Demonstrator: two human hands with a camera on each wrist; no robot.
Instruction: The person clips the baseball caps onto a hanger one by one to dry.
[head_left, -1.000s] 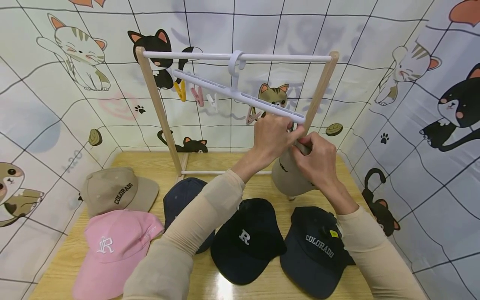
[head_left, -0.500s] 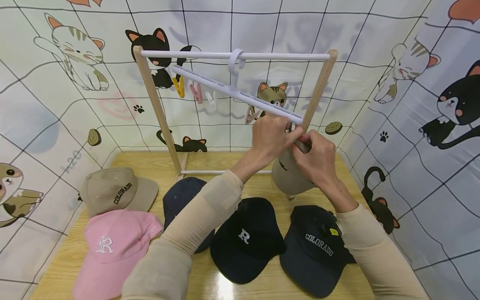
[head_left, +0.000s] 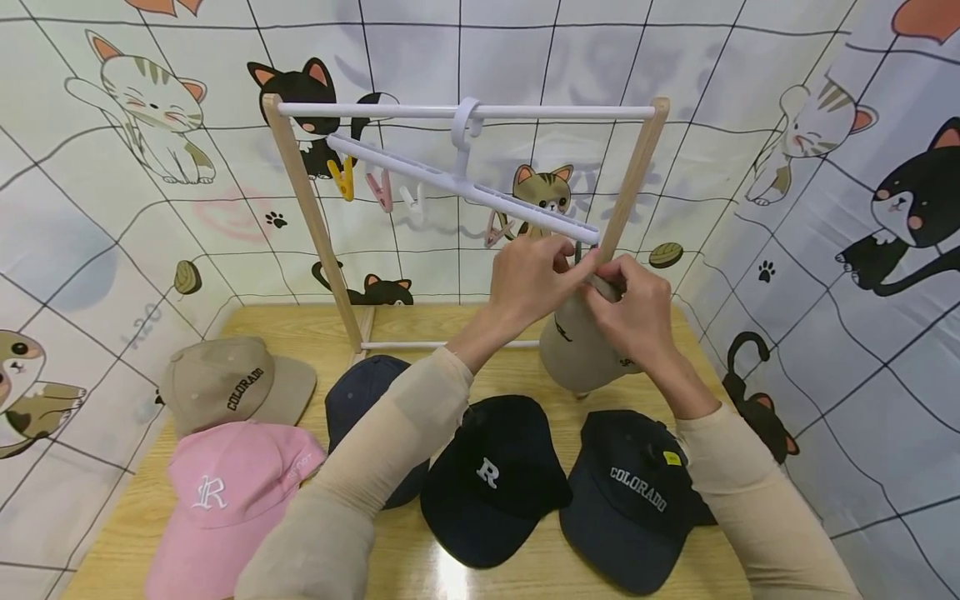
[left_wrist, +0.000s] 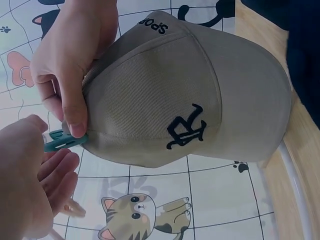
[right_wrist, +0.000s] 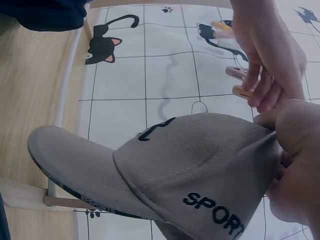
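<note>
A beige baseball cap hangs crown up and brim down below the lowered right end of a white hanger. My right hand pinches its crown edge between thumb and fingers; black lettering shows on its front and side. A green clothespin bites the cap's edge right at my right thumb tip. My left hand is around the clothespin's handles, its thumb and fingers parted on either side. The hanger's hook sits over the white bar of a wooden rack.
On the wooden table lie a beige cap, a pink cap, a navy cap, a black cap and a charcoal cap. Yellow, pink and white clothespins hang from the hanger's left half.
My left hand has drawn slightly left, its index finger and thumb spreading apart, so the clothespin shows more. The hanger has shifted slightly left. My right hand keeps its grip on the cap.
</note>
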